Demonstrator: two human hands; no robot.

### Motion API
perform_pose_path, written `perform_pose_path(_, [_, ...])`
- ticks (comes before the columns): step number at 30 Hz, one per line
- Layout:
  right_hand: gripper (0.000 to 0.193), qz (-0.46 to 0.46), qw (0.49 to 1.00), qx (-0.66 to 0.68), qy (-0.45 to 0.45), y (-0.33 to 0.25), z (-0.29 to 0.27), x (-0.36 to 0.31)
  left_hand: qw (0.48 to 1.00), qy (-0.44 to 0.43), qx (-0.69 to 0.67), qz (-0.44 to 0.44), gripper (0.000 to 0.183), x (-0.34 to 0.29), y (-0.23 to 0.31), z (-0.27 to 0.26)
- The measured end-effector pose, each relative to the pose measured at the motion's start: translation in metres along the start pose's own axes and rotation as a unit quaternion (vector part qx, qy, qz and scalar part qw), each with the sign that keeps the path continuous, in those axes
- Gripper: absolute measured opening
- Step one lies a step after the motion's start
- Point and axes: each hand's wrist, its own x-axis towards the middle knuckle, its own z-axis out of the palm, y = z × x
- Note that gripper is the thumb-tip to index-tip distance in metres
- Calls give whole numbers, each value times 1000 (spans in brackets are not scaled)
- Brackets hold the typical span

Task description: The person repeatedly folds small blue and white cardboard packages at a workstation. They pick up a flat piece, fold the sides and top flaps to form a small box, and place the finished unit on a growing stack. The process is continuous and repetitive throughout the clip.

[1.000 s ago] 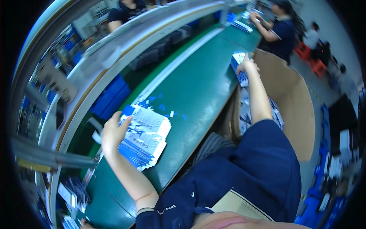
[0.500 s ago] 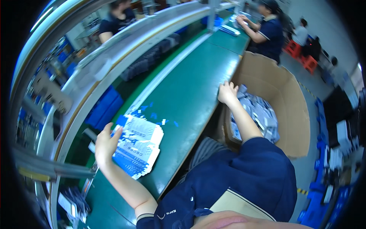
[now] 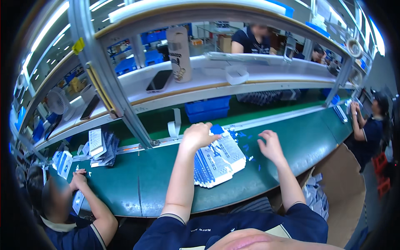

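Note:
A fanned stack of white-and-blue printed cardboard pieces lies on the green worktable in front of me. My left hand is over its far left corner, thumb and fingers apart. Beside those fingertips is a small blue piece; whether they touch it I cannot tell. My right hand hovers to the right of the stack, fingers spread and holding nothing. Small blue and white scraps are scattered between the stack and this hand.
A large cardboard box with grey-white pieces stands at the right table edge. Behind the table are a shelf with a phone and tumbler, and a blue bin. A co-worker's hands rest at left, near stacked packages.
My view has swung left, bringing the left co-worker into sight. My right hand has moved from above the cardboard box to over the table near the stack. My left hand stays by the stack.

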Motion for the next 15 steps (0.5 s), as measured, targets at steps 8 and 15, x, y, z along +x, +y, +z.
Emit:
perform_pose_path(8, [33, -108, 970, 109, -189, -78, 66, 80, 989, -44, 139, -23, 103, 43, -9, 51])
perform_pose_path(15, [61, -99, 899, 19, -426, -103, 35, 140, 981, -116, 148, -54, 87, 44, -4, 57])
